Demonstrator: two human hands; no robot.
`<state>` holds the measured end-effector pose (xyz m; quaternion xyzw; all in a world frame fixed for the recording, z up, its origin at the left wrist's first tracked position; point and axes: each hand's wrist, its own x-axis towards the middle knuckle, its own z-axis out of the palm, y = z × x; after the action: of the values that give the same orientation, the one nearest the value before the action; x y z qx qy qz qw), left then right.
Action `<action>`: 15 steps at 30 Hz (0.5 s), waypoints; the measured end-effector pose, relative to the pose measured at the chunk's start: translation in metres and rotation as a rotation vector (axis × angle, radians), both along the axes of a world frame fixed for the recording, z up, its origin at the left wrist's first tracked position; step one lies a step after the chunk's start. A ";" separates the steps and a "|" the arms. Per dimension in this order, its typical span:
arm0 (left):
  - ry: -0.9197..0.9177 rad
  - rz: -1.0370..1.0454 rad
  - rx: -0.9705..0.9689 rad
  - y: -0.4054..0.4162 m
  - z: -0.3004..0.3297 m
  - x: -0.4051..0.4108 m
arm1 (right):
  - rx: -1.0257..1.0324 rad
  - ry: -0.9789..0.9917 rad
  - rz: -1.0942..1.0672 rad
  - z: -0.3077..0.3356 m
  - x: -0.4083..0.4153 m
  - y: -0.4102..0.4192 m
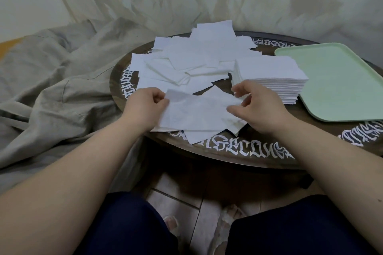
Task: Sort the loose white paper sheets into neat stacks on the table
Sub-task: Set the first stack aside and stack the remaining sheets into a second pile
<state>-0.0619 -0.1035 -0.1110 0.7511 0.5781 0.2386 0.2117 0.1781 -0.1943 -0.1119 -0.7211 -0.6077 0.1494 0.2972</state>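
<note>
One neat stack point(269, 76), one loose pile point(186, 58), one tray point(339, 80)
Left hand point(145, 103) and right hand point(257, 105) each pinch an end of one sheet point(194, 109) between them.

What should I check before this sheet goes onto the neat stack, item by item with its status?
1. Left hand pinches the held sheet: ok.
2. Right hand pinches its other end: ok.
3. Only one sheet pinched: cannot tell.
4. Neat stack squared, top free: ok.
5. Stack fully on the table, beside the green tray: ok.
6. Loose pile sorted: not ok.
</note>
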 end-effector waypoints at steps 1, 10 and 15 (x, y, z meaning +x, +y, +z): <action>0.023 0.022 0.001 0.003 -0.003 -0.002 | -0.022 -0.069 0.031 0.000 0.002 -0.001; 0.031 0.044 0.071 0.009 -0.011 -0.013 | -0.125 -0.479 0.360 -0.003 -0.005 -0.002; 0.272 -0.284 -0.044 -0.001 -0.008 -0.010 | -0.088 -0.596 0.401 -0.008 -0.020 0.005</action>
<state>-0.0722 -0.1046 -0.1195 0.8456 0.4947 0.0899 0.1795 0.1579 -0.1897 -0.1199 -0.6117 -0.7900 0.0140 0.0403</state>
